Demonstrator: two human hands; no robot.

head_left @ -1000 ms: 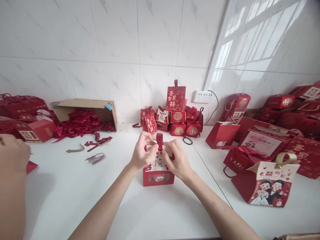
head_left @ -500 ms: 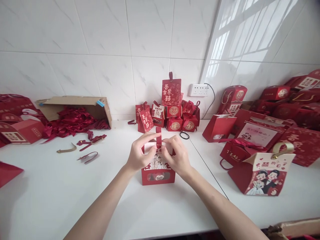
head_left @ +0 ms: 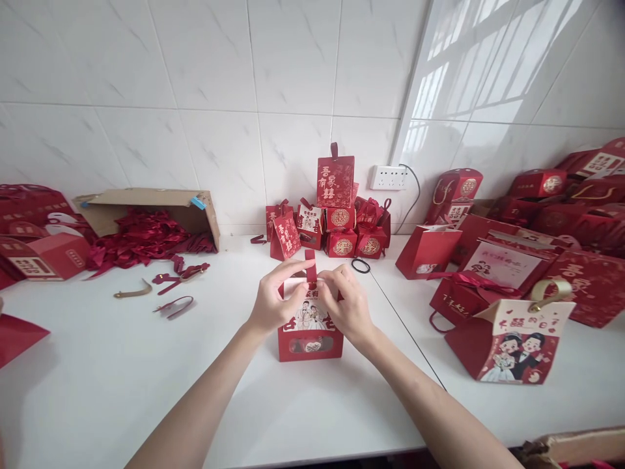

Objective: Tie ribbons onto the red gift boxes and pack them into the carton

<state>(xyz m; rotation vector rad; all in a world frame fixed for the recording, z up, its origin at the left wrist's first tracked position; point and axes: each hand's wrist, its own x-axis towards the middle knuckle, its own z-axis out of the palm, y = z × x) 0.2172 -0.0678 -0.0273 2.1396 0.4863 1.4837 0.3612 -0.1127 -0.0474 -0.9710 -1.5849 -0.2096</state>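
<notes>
Two bare hands meet at the top of an upright red paper gift box with a white printed flap and oval window [head_left: 311, 346], which stands on a glossy white tabletop [head_left: 122, 371]. The left hand [head_left: 276, 298] grips its top edge from the left, index finger arched to the dark red strap handle [head_left: 310, 266]; the right hand [head_left: 347, 301] pinches the same edge from the right, thumb in front. Open tabletop stretches between the box and the table's front edge, and widely to its left, as far as some loose curved straps [head_left: 174, 306]. Right of the box, past a thin dark table seam [head_left: 410, 330], stands a cream-and-red box printed with a couple [head_left: 525, 345]. Close behind the box lies a black ring [head_left: 361, 265].
</notes>
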